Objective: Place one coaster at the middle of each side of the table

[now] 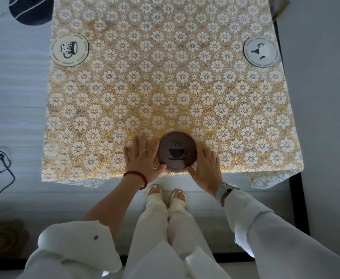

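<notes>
Centering the dark coaster (176,151) at the near edge of the counter (171,81), the left hand (143,156) and right hand (205,166) press open-fingered against its rim; light coasters (70,49) (260,51) mark both sides, so the far edge seems next

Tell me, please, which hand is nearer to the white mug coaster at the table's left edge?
Left. The left hand lies below and right of the mug coaster; the right hand sits farther right, beyond the dark coaster.

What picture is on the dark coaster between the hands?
A black steaming cup on a saucer, printed on the dark brown coaster; the head view shows it.
</notes>
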